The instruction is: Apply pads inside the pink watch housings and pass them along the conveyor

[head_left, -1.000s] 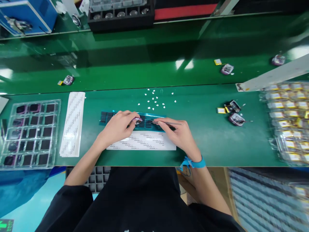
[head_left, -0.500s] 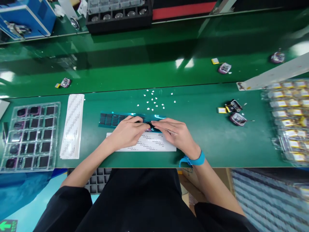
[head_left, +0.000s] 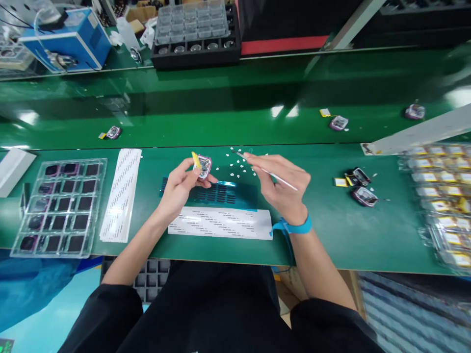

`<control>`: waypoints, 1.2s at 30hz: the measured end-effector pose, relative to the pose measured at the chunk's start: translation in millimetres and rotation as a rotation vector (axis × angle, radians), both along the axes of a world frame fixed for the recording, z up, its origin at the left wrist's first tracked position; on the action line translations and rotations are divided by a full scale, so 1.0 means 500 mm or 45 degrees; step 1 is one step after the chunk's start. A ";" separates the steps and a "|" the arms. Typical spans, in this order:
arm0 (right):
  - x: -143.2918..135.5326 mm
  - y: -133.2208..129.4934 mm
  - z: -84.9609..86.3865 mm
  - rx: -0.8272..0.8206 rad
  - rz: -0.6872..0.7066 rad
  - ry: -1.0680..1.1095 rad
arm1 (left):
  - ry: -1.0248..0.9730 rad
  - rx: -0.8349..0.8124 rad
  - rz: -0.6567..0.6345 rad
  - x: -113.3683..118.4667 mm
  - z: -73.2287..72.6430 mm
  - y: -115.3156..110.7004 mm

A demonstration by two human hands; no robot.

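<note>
My left hand [head_left: 180, 185] is closed on a small opened device [head_left: 204, 167] with a purple rim, its circuit side facing up and a yellow battery [head_left: 196, 160] tilted out at its left. In my right hand [head_left: 283, 184] is a pair of thin metal tweezers [head_left: 274, 175], held like a pen, its tip pointing left over the scattered small white stickers [head_left: 232, 174]. Beneath and between the hands lies a teal film sheet [head_left: 243, 195] with rows of dark strips. Nearer my body is a white printed backing sheet [head_left: 221, 223].
A clear tray [head_left: 61, 208] with dark squares stands at left, beside a stack of white printed strips [head_left: 121, 196]. Opened devices [head_left: 364, 196] with a battery lie at right. A tray of batteries [head_left: 441, 196] is at the far right. A blue wrist strap [head_left: 294, 228] trails a cord.
My left hand has lifted the device off the film and turned its circuit side up. My right hand has moved up and right, bringing the tweezers over the white stickers. The view has shifted slightly.
</note>
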State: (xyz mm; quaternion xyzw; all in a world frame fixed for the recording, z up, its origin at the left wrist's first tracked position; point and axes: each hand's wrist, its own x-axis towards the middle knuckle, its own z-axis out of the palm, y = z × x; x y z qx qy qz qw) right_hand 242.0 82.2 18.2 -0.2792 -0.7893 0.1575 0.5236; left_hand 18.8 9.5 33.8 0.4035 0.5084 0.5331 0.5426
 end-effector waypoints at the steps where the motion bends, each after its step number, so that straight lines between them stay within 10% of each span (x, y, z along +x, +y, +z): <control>1: -0.004 -0.003 -0.007 0.026 0.033 0.003 | -0.128 -0.114 -0.005 -0.002 -0.005 0.005; 6: -0.005 -0.024 -0.025 0.024 0.146 -0.046 | -0.280 -0.320 -0.101 0.008 -0.030 0.015; 16: -0.003 -0.058 -0.014 0.323 0.234 -0.557 | -0.190 -0.295 0.201 0.016 -0.037 0.014; 36: -0.009 -0.060 -0.005 -0.034 0.428 -0.564 | -0.160 -0.309 0.292 0.035 -0.038 0.003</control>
